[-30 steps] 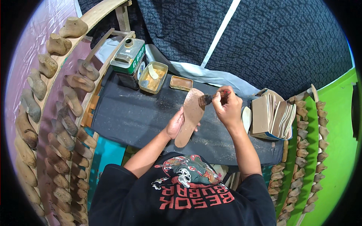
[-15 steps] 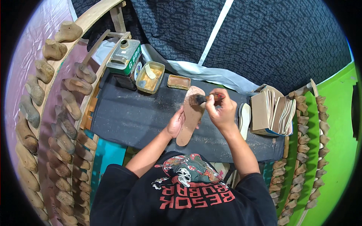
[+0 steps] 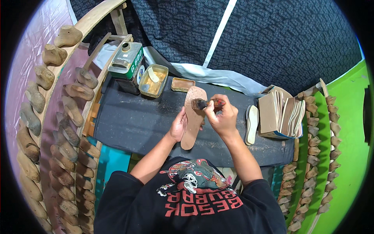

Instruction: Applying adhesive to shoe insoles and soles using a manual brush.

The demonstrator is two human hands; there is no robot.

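Observation:
A tan shoe insole (image 3: 191, 130) is held up over the table, its wider end pointing away from me. My left hand (image 3: 179, 126) grips it by the left edge, with fingertips showing at the opposite side. My right hand (image 3: 224, 119) is closed round the handle of a short brush (image 3: 200, 104). The dark bristles press on the upper part of the insole, where the surface looks wet and speckled. Just beyond the insole sits a small shallow tray (image 3: 183, 84) with brown contents.
A green-and-black metal can (image 3: 126, 64) and an open tin (image 3: 154, 90) holding a pale scraper stand at the far left of the dark table (image 3: 128, 121). Pale insoles (image 3: 252, 124) lie right, beside a box (image 3: 269, 117) of upright insoles. Racks of wooden shoe lasts (image 3: 70, 103) flank both sides.
The brush and my right hand have moved left and slightly nearer across the insole. The insole has shifted a little left.

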